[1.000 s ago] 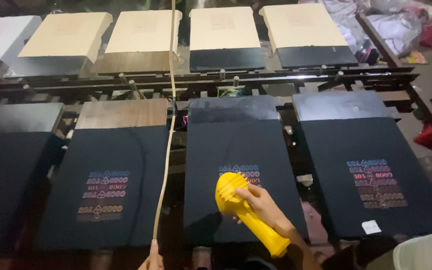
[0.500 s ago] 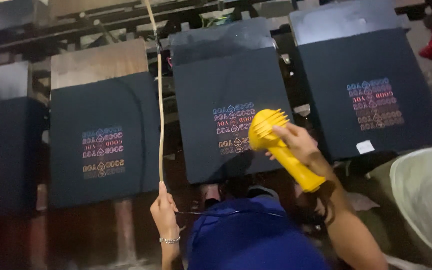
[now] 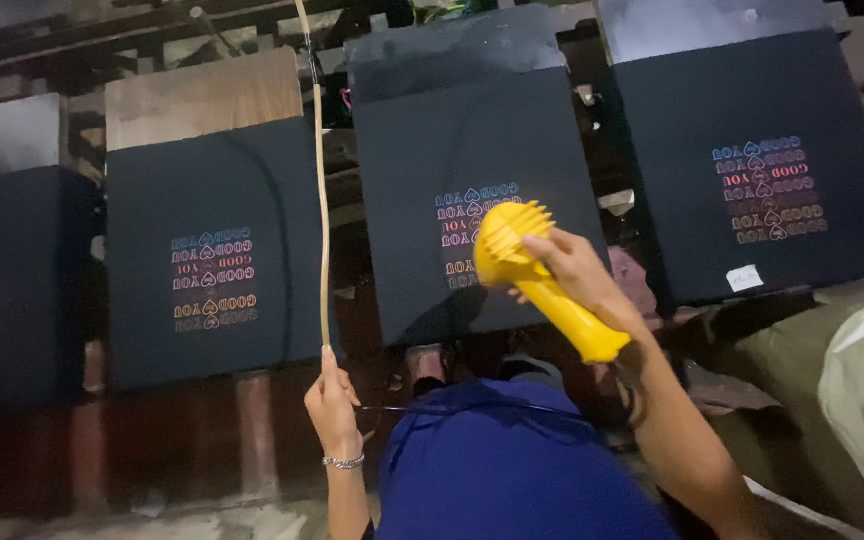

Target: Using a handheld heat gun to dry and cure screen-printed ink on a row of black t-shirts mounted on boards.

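My right hand (image 3: pixel 570 272) grips a yellow hand-held dryer (image 3: pixel 537 275), its round head held just over the multicoloured print on the middle black shirt (image 3: pixel 472 210). My left hand (image 3: pixel 332 405), with a bracelet on the wrist, holds the lower end of a thin tan cord (image 3: pixel 320 180) that runs up and out of view between the two pallets. To the left of the cord lies another black printed shirt (image 3: pixel 210 255) on its wooden pallet (image 3: pixel 202 98).
A third printed black shirt (image 3: pixel 762 170) with a small white tag lies at the right. A dark pallet (image 3: pixel 12 270) sits at the far left. Metal frame arms (image 3: pixel 152 30) run across the back. My blue top (image 3: pixel 512 470) fills the lower middle.
The view has closed in on the shirts. My right hand has brought the dryer a little left and down over the middle print. My left hand has risen along the cord.
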